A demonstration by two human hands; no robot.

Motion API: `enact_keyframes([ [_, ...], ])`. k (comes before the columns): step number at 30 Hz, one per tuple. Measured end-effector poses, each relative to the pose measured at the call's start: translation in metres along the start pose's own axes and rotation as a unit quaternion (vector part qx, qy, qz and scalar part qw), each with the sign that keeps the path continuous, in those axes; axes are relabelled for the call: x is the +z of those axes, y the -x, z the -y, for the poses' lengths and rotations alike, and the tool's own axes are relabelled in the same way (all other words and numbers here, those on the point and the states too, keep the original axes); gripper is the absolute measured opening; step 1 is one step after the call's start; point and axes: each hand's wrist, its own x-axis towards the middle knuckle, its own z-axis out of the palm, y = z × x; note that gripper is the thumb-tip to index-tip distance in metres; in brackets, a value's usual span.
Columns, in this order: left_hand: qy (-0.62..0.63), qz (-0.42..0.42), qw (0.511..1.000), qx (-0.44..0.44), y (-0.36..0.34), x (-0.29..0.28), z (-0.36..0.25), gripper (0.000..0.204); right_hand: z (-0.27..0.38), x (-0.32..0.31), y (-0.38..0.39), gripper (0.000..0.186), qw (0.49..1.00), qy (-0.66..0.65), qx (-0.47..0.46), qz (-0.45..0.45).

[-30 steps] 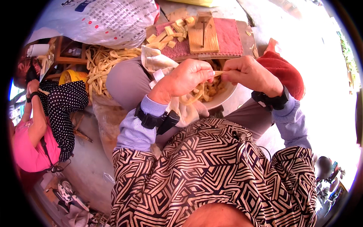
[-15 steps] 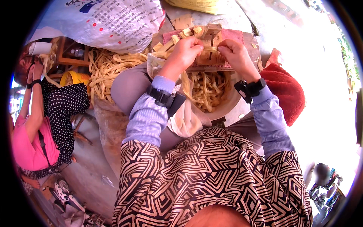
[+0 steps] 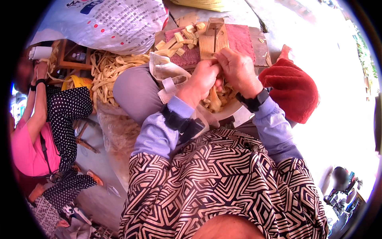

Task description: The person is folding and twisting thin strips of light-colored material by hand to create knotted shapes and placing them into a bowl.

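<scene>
My left hand (image 3: 202, 81) and my right hand (image 3: 240, 71) meet just in front of the wooden block. Both are closed, fingertips pinched together. A pale yellow strip (image 3: 215, 101) hangs below them; its upper end is hidden by my fingers. Beneath lies a pale bowl (image 3: 237, 110) of similar strips, partly covered by my hands. The slotted wooden block (image 3: 207, 42) stands on a pink cloth (image 3: 241, 42) over a board. Short folded yellow pieces (image 3: 178, 43) lie left of the block.
A heap of long yellow strips (image 3: 104, 75) lies to the left, under a large printed sack (image 3: 123, 28). A red plush cloth (image 3: 292, 89) covers my right knee. At far left a person in a pink top (image 3: 36, 147) sits near a yellow bucket (image 3: 81, 82).
My hands have moved off the wooden block toward me and come together over the bowl. The strip no longer stretches across the block, whose slotted face now shows.
</scene>
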Motion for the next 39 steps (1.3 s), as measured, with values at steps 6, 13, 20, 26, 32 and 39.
enact_keyframes([
  [6,-0.145,0.1,0.983,0.049,0.023,-0.024,-0.029,0.024,-0.024,-0.029,0.013,0.021,0.987,-0.076,0.094,0.11],
  [13,-0.049,0.05,0.988,0.135,0.016,0.014,0.007,0.025,0.012,-0.033,0.033,0.02,0.799,-0.527,0.244,0.155],
  [20,0.04,0.157,0.986,0.046,0.016,0.007,0.012,0.024,0.004,-0.012,0.04,0.024,0.987,-0.09,0.132,-0.035],
  [26,-0.199,0.086,0.968,0.124,0.005,-0.007,0.023,0.015,-0.004,-0.018,0.038,0.017,0.992,0.03,0.119,-0.009],
  [32,-0.48,-0.031,0.771,0.417,0.008,0.0,0.017,0.026,-0.019,0.005,0.055,0.03,0.686,-0.605,0.397,0.081],
  [39,-0.398,-0.013,0.852,0.341,0.015,0.013,0.013,0.024,-0.02,0.012,0.059,0.019,0.799,-0.513,0.314,0.004],
])
